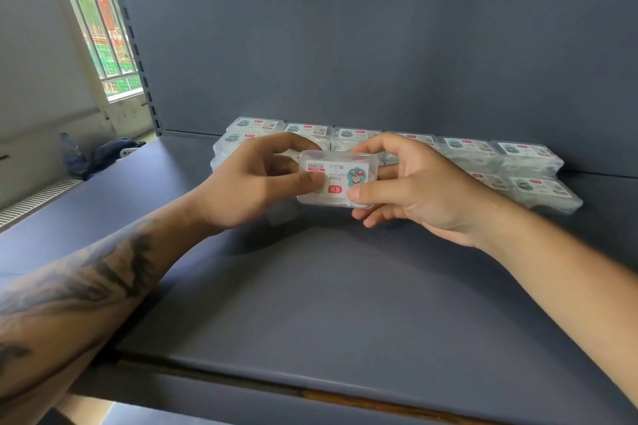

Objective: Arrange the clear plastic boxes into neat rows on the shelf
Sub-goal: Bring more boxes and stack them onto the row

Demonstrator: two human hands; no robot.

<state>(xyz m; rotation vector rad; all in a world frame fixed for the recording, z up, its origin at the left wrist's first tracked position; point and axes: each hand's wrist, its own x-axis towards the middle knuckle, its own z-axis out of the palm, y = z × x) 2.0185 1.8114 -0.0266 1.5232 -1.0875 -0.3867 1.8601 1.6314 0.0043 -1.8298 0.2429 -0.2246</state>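
A clear plastic box (340, 172) with a white label, a barcode and a cartoon sticker is held above the dark grey shelf (310, 304). My left hand (255, 183) pinches its left end, thumb on the label. My right hand (407, 186) grips its right end, thumb on the front and fingers behind. Behind the hands, several matching clear boxes (466, 148) sit stacked in a row against the shelf's back panel. Two more boxes (542, 190) lie in front of that row at the right.
The shelf's back panel (379, 45) rises right behind the boxes. A slotted upright (138, 55) stands at the back left. Beyond it are a window (100, 28), a water bottle (70, 152) and a dark bag (110, 153). The shelf's front edge (310, 386) runs below my forearms.
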